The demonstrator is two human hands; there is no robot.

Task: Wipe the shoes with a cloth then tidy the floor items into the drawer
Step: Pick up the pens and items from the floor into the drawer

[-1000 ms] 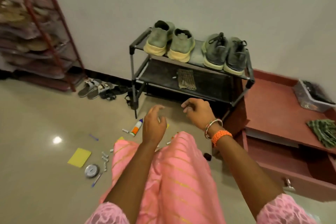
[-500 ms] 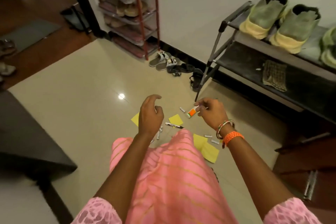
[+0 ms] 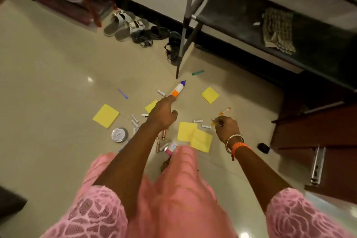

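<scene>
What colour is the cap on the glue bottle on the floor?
Blue, on the glue bottle, whose body is white with an orange band; head view.

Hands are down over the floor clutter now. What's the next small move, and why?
Probably curl the left hand around the glue bottle: its forefinger already reaches the bottle's orange end, while the right hand seems to pinch an orange pen.

Glossy floor (image 3: 48, 83), woven cloth (image 3: 278, 31)
</scene>
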